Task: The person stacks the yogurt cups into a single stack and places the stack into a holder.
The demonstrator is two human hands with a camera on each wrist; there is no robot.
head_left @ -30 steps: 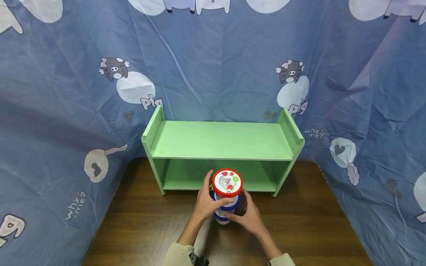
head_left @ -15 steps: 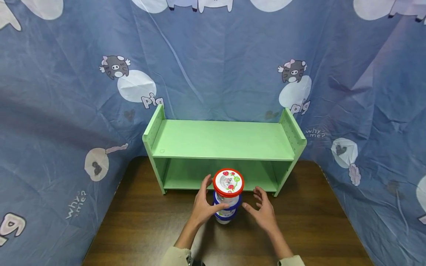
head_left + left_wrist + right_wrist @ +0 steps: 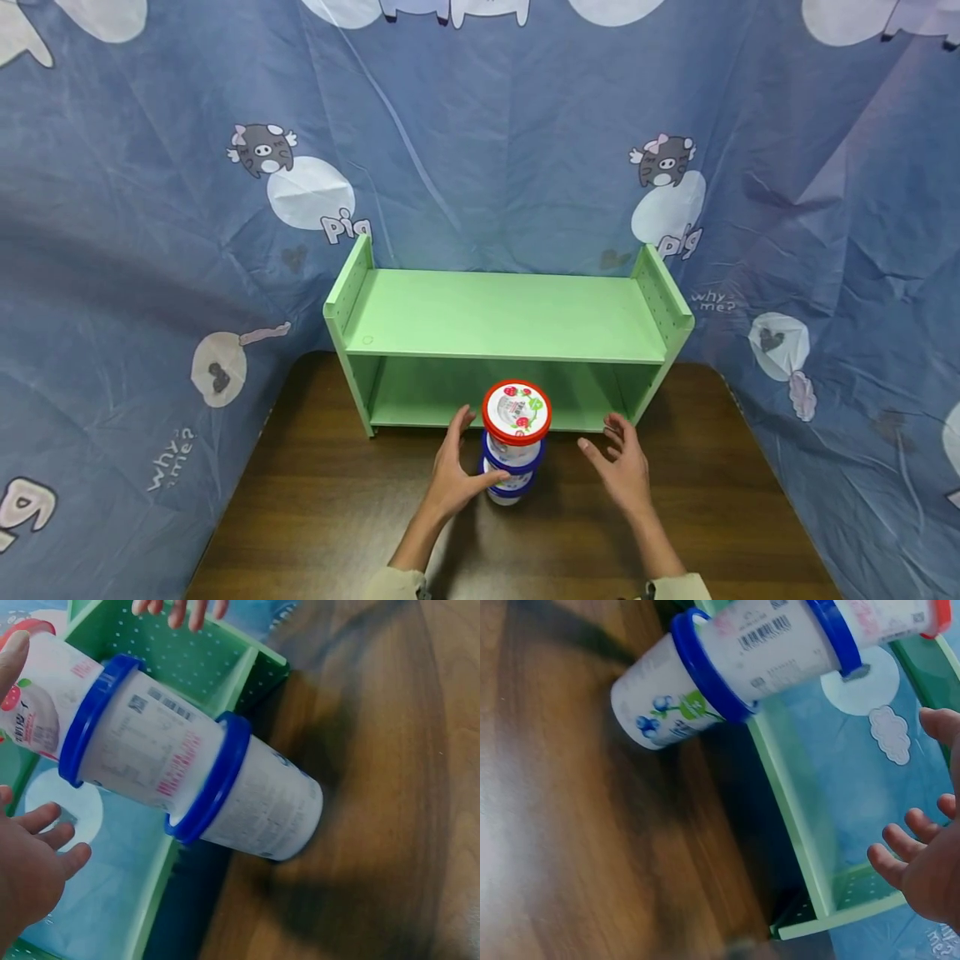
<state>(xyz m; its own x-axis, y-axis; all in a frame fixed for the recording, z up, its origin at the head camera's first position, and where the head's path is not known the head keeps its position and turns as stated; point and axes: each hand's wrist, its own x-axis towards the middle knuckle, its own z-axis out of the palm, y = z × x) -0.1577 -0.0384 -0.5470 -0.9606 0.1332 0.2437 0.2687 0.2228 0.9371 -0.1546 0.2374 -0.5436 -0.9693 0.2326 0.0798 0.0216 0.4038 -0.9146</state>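
Three white cups stand stacked upright on the wooden table. On top sits a red-lidded cup (image 3: pixel 517 412) with a strawberry print on its lid. Beneath it come a blue-rimmed middle cup (image 3: pixel 150 739) and a blue-rimmed bottom cup (image 3: pixel 266 799), whose blueberry print shows in the right wrist view. My left hand (image 3: pixel 452 479) curves loosely beside the stack's left, fingers spread and thumb across the near side. Whether that thumb touches a cup I cannot tell. Off to the right, clear of the stack, my right hand (image 3: pixel 627 473) holds nothing, with its fingers relaxed.
A green two-tier shelf (image 3: pixel 495 317) stands right behind the stack, its side panels rising at both ends. The brown wooden table (image 3: pixel 322 508) spreads around and in front. A blue printed curtain (image 3: pixel 480 142) hangs behind the shelf and at the sides.
My right hand has moved away to the right from beside the stack. My left hand has eased slightly left and down. The stack stays standing in its place.
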